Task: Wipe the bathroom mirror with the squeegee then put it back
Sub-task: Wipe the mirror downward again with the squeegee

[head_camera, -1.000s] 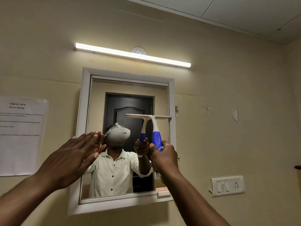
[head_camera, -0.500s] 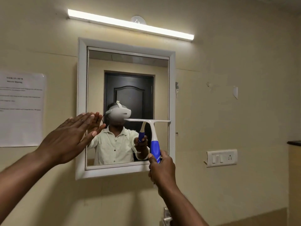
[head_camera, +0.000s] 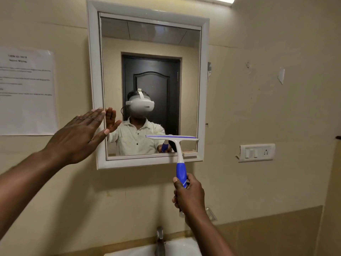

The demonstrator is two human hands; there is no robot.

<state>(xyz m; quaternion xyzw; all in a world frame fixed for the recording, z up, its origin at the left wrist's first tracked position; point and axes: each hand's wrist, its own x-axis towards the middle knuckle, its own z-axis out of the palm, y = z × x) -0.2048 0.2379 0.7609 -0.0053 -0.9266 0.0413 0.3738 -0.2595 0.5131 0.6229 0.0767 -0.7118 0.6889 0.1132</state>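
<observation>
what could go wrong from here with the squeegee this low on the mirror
1. The squeegee blade sits near the bottom of the mirror, so it may soon knock the small shelf by the lower frame.
2. The right hand holds only the handle's lower end, so the blade could tilt and streak.
3. The left hand has fingertips at the glass edge and may leave smudges.

Cream wall (head_camera: pixel 258 43): white-framed mirror (head_camera: pixel 93 71), paper notice (head_camera: pixel 27 93), switch plate (head_camera: pixel 257 152).
</observation>
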